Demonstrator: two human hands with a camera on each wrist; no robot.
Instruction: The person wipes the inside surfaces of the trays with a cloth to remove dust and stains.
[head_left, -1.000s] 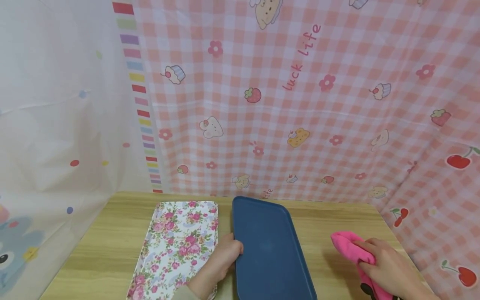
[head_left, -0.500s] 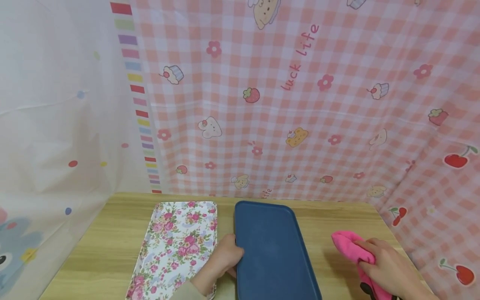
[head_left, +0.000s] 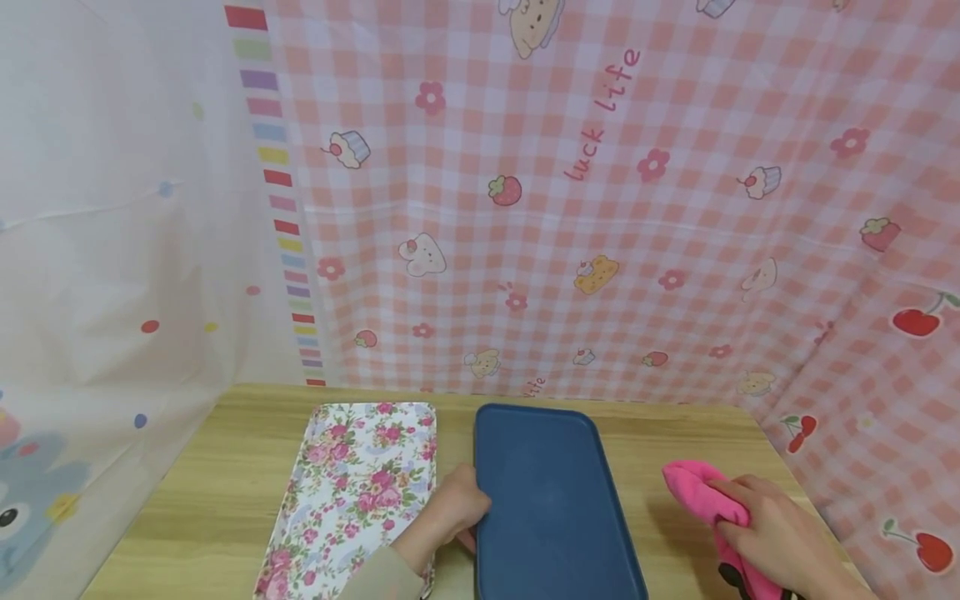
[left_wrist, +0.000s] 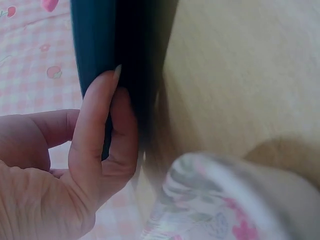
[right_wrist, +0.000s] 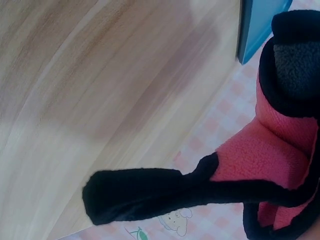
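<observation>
In the head view, a dark blue rectangular tray is to the right of a white tray with pink flowers. My left hand holds the blue tray by its left edge. The left wrist view shows the fingers curled at that edge, with the blue tray raised from the table on this side. My right hand grips a bunched pink fleece cloth. Its black edging hangs down in the right wrist view, where the hand itself is almost wholly out of sight.
Both trays are over a wooden table. A pink checked curtain closes off the back and the right side. White sheeting with coloured dots stands on the left.
The blue tray has shifted a little to the right and its far edge sits lower in view, with my left hand moving along. My right hand and the pink cloth stay almost still.
</observation>
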